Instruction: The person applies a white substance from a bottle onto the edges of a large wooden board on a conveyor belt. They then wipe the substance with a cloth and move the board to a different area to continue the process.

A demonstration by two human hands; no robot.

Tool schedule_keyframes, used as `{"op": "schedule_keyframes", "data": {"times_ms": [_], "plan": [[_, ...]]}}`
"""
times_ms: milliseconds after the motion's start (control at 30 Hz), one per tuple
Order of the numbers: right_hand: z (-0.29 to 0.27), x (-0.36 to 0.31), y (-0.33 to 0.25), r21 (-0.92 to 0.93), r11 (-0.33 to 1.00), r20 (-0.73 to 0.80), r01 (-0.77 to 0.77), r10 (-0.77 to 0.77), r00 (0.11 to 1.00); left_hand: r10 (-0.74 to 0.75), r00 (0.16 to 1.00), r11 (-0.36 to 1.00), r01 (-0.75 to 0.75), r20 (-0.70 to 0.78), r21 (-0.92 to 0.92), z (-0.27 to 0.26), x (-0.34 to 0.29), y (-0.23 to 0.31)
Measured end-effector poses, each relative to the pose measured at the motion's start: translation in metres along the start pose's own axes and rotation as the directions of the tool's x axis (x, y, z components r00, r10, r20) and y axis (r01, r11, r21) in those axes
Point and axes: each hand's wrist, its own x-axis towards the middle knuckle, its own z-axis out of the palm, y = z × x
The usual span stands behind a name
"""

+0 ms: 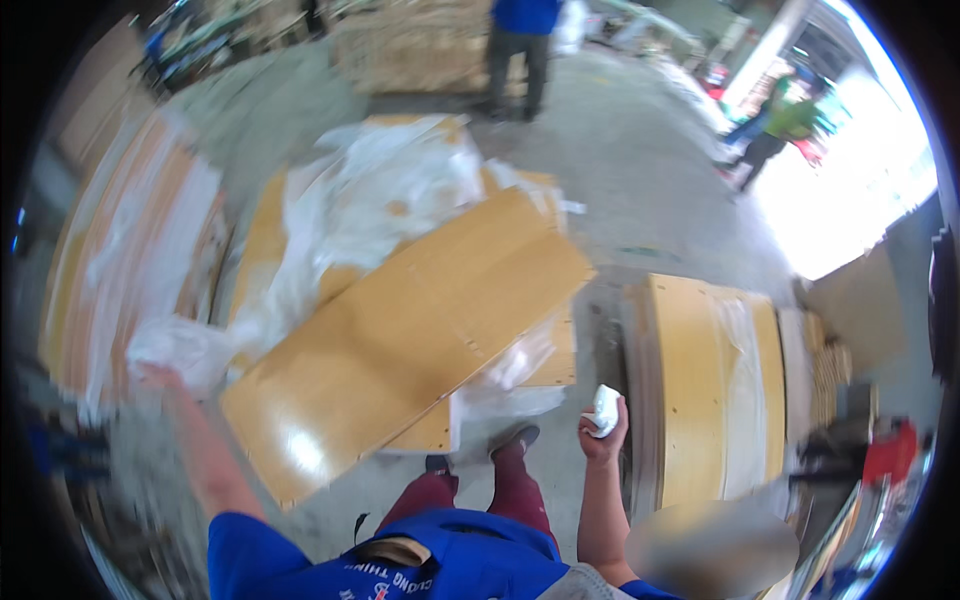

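Note:
A long yellow-brown wooden panel [410, 340] lies slantwise in front of me, on top of a pile of other panels and crumpled white wrapping sheet [400, 175]. My left hand [160, 376] reaches out past the panel's left end, closed on a bunched white wrapping sheet [185, 345]; its fingers are blurred and partly hidden. To the right of the panel, my right hand [606, 440] is closed around a folded white cloth [605, 410]. A bright light reflection shows on the panel's near left end.
Stacked panels [690, 390] stand close at my right, wrapped in part. Another tall stack [120, 260] is at the left. Beyond the pile, one person [520, 50] stands by a wooden stack [410, 50]; another person [785, 125] is near the bright doorway.

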Motion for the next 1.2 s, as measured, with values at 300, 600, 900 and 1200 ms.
{"op": "schedule_keyframes", "data": {"times_ms": [300, 600, 900, 1200], "plan": [[-0.003, -0.129, -0.056, 0.381, 0.924, 0.444, 0.012, -0.195, 0.874, -0.241, 0.313, 0.964, 0.187, 0.919, 0.189, 0.078, -0.254, -0.034], [-0.137, -0.378, -0.087, 0.472, 0.817, 0.322, 0.331, -0.51, 0.798, -0.1, -0.971, 0.477, -0.24, -0.219, 0.846, -0.211, -0.684, 0.089], [-0.252, -0.535, -0.079, 0.533, 0.507, -0.071, 0.677, -0.771, 0.633, 0.084, -0.883, 0.902, -0.13, -0.463, 0.411, -0.415, -0.82, 0.209], [-0.301, -0.549, -0.131, 0.619, 0.48, 0.015, 0.621, -0.798, 0.602, -0.14, -0.589, 0.983, 0.01, -0.795, -0.181, -0.444, -0.923, 0.255]]}}
